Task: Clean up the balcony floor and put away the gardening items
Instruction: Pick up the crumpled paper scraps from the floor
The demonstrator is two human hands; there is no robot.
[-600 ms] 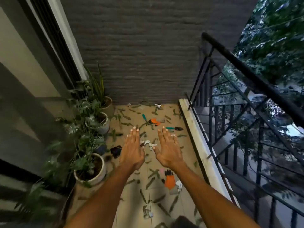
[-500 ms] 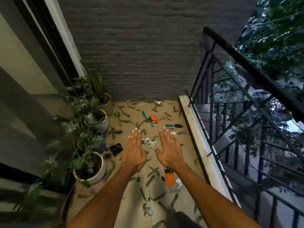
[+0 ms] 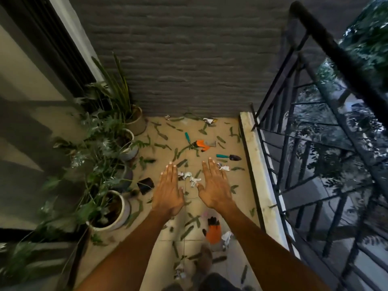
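While both arms are reaching forward, the left hand [image 3: 168, 192] and right hand [image 3: 214, 186] are hovering flat, fingers straight, holding nothing. Leaves, crumpled paper [image 3: 190, 177], an orange glove [image 3: 213, 231] and a teal-handled trowel [image 3: 228, 156] are lying scattered on the balcony floor [image 3: 237, 181].

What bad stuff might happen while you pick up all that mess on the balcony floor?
Three things, maybe. The leaves cover the tiles, so a foot might slip on them. The trowel lies close to the railing edge, so a careless nudge might send it through the bars. The potted plants crowd the left side, and an elbow might tip one. Both the left hand and right hand are empty and flat, holding nothing yet.
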